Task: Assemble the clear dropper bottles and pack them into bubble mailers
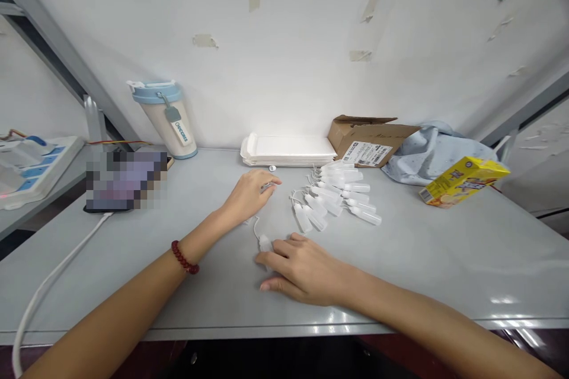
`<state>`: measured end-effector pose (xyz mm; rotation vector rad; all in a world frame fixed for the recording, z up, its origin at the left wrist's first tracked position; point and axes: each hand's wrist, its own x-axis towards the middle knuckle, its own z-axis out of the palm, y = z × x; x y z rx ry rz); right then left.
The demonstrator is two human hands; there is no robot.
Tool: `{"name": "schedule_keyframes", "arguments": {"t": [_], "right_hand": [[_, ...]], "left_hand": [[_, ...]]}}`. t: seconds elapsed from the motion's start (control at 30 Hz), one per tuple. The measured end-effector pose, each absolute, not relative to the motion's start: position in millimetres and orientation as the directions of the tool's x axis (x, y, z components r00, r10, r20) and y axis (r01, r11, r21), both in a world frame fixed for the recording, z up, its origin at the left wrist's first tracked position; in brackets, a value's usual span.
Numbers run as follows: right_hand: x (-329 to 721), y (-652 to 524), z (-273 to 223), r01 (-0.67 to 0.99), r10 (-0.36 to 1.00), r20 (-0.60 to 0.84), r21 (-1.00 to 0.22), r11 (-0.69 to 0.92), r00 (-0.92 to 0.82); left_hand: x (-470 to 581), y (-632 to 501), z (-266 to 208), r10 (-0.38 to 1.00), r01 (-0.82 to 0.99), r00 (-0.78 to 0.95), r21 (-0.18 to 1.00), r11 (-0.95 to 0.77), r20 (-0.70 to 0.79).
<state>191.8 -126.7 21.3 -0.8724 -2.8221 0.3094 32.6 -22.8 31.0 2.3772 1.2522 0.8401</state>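
Observation:
My left hand is over the middle of the table, its thumb and fingers close together around a small greyish bit that I cannot make out. Nearer the front edge, my right hand has its thumb and fingers apart. A small translucent dropper bottle with a thin curled tether is at its fingertips, the lower part hidden by the fingers. Beyond the right hand lies a pile of similar dropper bottles, with thin tethers at their necks. A small white cap rests just past my left hand.
Along the wall stand a blue-lidded tumbler, a stack of white trays and an open cardboard box. A yellow carton leans by a grey-blue cloth. At left lie a phone, its white cable and a power strip.

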Motion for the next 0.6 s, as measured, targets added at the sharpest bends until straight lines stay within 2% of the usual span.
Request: {"name": "schedule_keyframes", "arguments": {"t": [0.13, 0.3, 0.4, 0.6], "right_hand": [[195.9, -125.3, 14.7, 0.540, 0.570, 0.163, -0.193, 0.819, -0.805], [203.8, -117.9, 10.1, 0.582, 0.594, 0.287, -0.134, 0.802, -0.752], [208.0, -114.1, 10.4, 0.612, 0.604, 0.367, -0.111, 0.783, -0.707], [211.4, -112.7, 12.6, 0.632, 0.588, 0.457, -0.070, 0.772, -0.667]], "left_hand": [[31.5, -29.6, 38.8, 0.889, 0.591, 0.342, 0.667, -0.454, 0.303], [29.9, -36.5, 44.2, 0.939, 0.468, 0.317, 0.839, -0.277, 0.133], [29.8, -40.9, 48.6, 0.936, 0.448, 0.349, 0.869, -0.212, 0.048], [29.3, -50.2, 61.1, 0.877, 0.398, 0.479, 0.881, -0.256, 0.039]]}}
